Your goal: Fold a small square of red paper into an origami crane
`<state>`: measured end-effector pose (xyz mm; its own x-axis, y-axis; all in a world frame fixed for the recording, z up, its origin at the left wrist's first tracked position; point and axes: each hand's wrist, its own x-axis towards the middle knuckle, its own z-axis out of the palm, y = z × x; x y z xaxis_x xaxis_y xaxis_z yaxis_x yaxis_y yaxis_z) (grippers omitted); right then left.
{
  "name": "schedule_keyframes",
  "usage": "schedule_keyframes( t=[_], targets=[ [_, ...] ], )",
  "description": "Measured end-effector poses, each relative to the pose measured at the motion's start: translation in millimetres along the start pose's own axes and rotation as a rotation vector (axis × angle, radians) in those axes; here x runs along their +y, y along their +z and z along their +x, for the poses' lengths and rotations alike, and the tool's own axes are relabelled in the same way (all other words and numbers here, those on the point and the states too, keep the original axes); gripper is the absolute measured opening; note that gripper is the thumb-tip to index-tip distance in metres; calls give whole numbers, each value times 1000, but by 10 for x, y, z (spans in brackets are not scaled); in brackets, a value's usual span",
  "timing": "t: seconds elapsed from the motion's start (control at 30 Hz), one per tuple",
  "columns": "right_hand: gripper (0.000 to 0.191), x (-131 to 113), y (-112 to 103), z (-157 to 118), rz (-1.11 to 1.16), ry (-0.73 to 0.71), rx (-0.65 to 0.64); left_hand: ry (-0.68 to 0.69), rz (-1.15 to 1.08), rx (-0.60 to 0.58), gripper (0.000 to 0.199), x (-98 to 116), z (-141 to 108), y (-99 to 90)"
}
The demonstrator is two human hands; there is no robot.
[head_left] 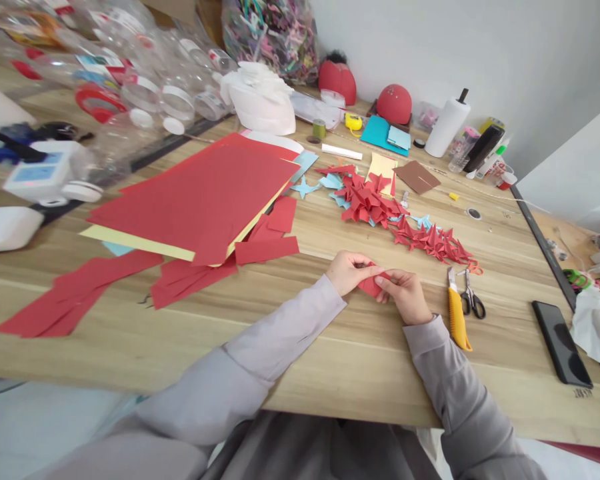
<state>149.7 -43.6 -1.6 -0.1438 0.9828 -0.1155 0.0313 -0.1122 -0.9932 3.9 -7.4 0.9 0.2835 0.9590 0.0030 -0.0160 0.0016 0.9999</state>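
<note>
My left hand (pixel 347 273) and my right hand (pixel 403 297) meet above the wooden table's near edge, pinching a small folded piece of red paper (pixel 373 285) between their fingers. To the right of my right hand lie a yellow utility knife (pixel 457 319) and a pair of steel scissors with black handles (pixel 473 297). Beyond my hands are a heap of folded red paper shapes (pixel 369 200) and a row of similar pieces (pixel 430 242). Large red and yellow paper sheets (pixel 195 193) and cut red strips (pixel 75 297) lie to the left.
A black phone (pixel 561 343) lies at the right near the table's edge. Along the back stand a paper towel roll (pixel 447 127), two red domed objects (pixel 337 79), and clear plastic bottles (pixel 155 87). A white device (pixel 50 172) sits at the left.
</note>
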Motion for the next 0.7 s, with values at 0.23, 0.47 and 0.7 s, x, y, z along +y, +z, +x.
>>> schedule_keyframes(
  t=[0.23,0.47,0.7],
  targets=[
    [26,-2,-3,-3,1,17,4,-37,-42,16,30,-1,-12,8],
    [25,-16,6,-14,30,33,-27,-72,-71,64,42,-42,-4,23],
    [26,8,-8,4,48,33,0,-38,-74,61,45,-53,15,21]
  ],
)
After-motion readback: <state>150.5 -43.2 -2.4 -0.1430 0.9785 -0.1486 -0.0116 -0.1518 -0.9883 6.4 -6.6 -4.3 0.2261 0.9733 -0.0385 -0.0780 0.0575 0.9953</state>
